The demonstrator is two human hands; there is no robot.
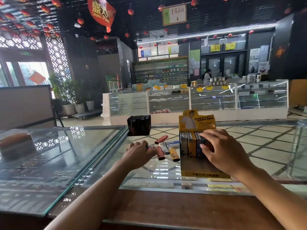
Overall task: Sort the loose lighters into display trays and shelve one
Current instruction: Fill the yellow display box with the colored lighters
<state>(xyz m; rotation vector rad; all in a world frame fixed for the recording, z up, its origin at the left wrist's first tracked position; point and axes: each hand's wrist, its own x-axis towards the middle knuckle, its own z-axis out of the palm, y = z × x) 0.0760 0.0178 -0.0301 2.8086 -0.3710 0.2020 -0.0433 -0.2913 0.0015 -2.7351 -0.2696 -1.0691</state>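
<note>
A yellow display tray (199, 170) with a tall printed back card stands on the glass counter, holding rows of upright lighters (188, 145). My right hand (222, 150) rests on the lighters at the tray's right side, fingers curled over them. Left of the tray lie several loose lighters (167, 149), red, white and yellow. My left hand (138, 152) is closed around a reddish lighter at the left edge of that pile. A black tray (139, 125) full of dark lighters stands farther back.
The glass counter (249, 146) runs left and right, with a second glass top (49, 155) angled at the left and a wooden ledge (166, 208) near me. A blurred box (15, 143) sits at far left. Shop showcases (191, 100) stand across the floor.
</note>
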